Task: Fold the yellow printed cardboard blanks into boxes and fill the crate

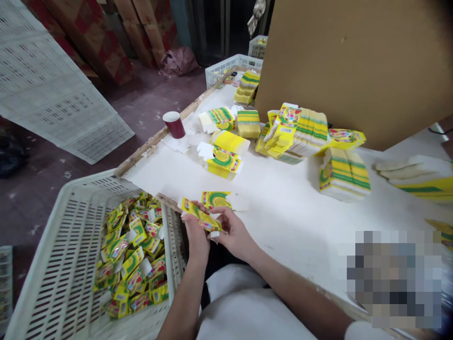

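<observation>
Between both hands, just over the table's near edge, is a small yellow and green printed carton (pixel 201 216). My left hand (pixel 197 236) grips its left part from below. At its right end the fingers of my right hand (pixel 231 230) pinch the carton near a white flap. Just beyond the hands a flat carton blank (pixel 219 200) lies on the white table (pixel 276 226). To my left stands a white plastic crate (pixel 53 250) holding many folded yellow cartons (pixel 132 264).
Stacks of flat cartons (pixel 345 172) and a loose pile (pixel 222 160) lie further back on the table. A dark red cup (pixel 174 125) stands by its left wooden edge. A large cardboard sheet (pixel 354 71) rises behind. Stacked white crates (pixel 60 89) stand at far left.
</observation>
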`<state>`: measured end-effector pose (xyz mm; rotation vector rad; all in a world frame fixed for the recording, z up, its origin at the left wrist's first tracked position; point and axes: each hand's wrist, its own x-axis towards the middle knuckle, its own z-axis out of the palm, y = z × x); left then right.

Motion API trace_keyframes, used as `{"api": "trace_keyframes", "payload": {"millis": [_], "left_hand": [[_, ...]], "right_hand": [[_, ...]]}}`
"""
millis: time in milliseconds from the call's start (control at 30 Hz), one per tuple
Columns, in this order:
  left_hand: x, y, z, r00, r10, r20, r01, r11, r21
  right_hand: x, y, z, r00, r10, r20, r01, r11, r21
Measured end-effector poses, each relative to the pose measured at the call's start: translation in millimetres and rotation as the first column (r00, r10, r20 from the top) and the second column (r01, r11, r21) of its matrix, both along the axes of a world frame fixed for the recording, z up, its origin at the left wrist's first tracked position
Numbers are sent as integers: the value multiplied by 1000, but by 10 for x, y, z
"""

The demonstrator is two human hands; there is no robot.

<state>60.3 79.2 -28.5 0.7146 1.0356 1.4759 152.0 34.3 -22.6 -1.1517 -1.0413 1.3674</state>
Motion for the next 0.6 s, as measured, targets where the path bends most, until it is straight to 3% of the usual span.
{"api": "trace_keyframes", "payload": {"millis": [100, 167, 300, 367, 433, 500, 533, 600], "left_hand": [[-28, -9, 1, 987, -117, -108, 122, 991, 46], [-36, -15, 2, 972, -116, -204, 130, 990, 61], [-48, -17, 19, 969, -24, -245, 33, 999, 35], [-82, -20, 100, 972, 17, -233, -4, 998, 59], [-140, -35, 248, 965, 122, -234, -85, 983, 162], [-205, -57, 425, 941, 211, -264, -117, 936, 331], [-232, -67, 502, 921, 205, -332, -59, 915, 399], [-264, -73, 595, 803, 91, -589, 208, 884, 419]], "right_hand": [[84, 83, 9, 990, -61, -125, 59, 998, -14], [150, 129, 39, 985, -101, -141, 99, 995, -19], [286, 170, 83, 983, -180, 25, 180, 984, 10], [372, 174, 100, 953, -253, 168, 234, 964, 129], [466, 173, 119, 852, -375, 366, 271, 913, 303], [537, 162, 141, 680, -463, 569, 236, 872, 429], [557, 150, 152, 600, -464, 651, 184, 873, 452], [562, 115, 175, 514, -410, 753, 42, 889, 456]]}}
